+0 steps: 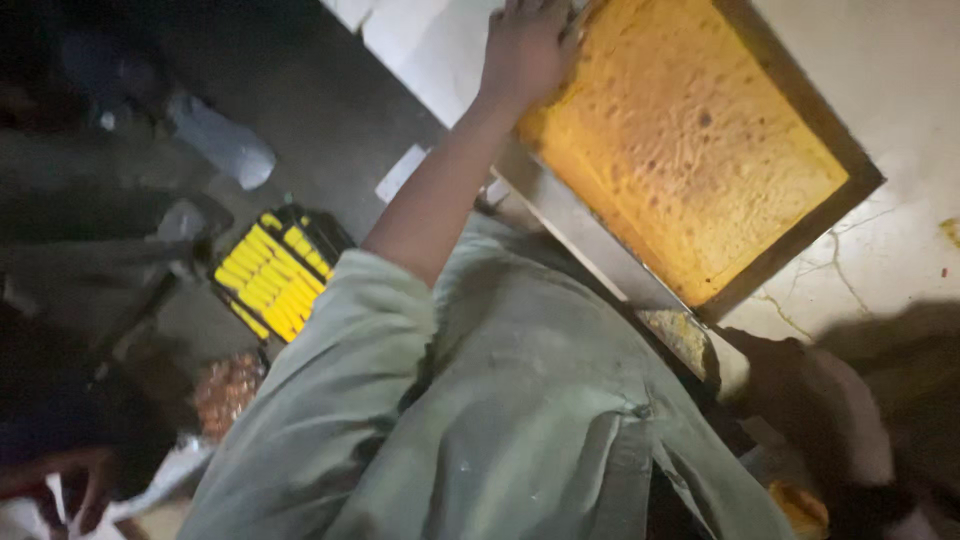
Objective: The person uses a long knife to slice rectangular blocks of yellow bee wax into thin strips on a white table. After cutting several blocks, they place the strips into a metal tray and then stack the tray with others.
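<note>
The head view looks down the person's own front, over a pale green shirt [500, 420] that fills the lower middle. At the far left the floor is dark; a hand [85, 490] of someone else shows at the bottom left corner, its fingers curled near crumpled white plastic. Just right of it lies a heap of small reddish-brown pieces [225, 390], too dim to identify. Above that sits a dark crate [275, 272] filled with rows of yellow sticks, and higher still a light grey rounded object [225, 145] rests on the dark floor.

In the middle, the left hand [525, 50] reaches up from a bare forearm and lies on the near left corner of the tray [800, 235], fingers bent over its edge in a grip. The tray is a wide rectangular frame with a dark rim, tilted in view, holding a flat orange-yellow slab [680, 140] with a pitted surface. It rests on a pale, cracked surface [890, 270] at the right. The right hand is out of sight, so its state cannot be told.
</note>
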`<state>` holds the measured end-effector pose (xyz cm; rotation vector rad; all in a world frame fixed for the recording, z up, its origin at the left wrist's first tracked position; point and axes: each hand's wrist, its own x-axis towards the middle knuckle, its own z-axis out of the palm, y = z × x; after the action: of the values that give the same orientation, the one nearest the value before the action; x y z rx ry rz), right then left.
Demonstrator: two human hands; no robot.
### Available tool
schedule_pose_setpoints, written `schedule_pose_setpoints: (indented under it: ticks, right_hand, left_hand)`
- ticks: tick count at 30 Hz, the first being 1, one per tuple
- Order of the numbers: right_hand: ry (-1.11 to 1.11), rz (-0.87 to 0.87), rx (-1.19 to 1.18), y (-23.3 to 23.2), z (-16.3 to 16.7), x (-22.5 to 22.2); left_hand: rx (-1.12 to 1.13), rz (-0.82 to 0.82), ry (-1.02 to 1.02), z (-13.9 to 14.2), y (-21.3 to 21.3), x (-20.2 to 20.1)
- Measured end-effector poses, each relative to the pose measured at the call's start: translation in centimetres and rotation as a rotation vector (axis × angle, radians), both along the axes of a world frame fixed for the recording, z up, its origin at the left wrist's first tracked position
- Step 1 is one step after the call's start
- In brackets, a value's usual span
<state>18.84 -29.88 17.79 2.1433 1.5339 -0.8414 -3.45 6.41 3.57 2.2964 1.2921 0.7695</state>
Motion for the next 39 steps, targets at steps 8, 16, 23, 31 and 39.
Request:
schedule_pose_setpoints:
  ticks: [8, 16, 23, 31, 39]
  right_hand:
    - [-0.085, -0.226, 0.079, 9.9, -3.3, -7.3]
    - [0.279, -0.603, 0.564, 21.8, -10.0, -15.8]
    - [0.192, -0.493, 0.572, 34.8, -7.4, -14.9]
    - [0.236, -0.8, 0.204, 34.7, -7.7, -14.7]
    - [0.027, 0.106, 0.316, 21.2, -7.9, -22.0]
  left_hand:
    - [-0.162, -0.161, -0.155, -2.6, -4.1, -2.6]
    - [-0.111, -0.589, -0.192, -2.3, 9.4, -1.5]
    - [-0.201, -0.719, -0.287, -1.8, 15.9, 3.9]
    - [-0.064, -0.696, -0.268, -3.8, 15.1, 4.4]
    - [-0.176, -0.657, -0.254, -5.9, 13.9, 4.2]
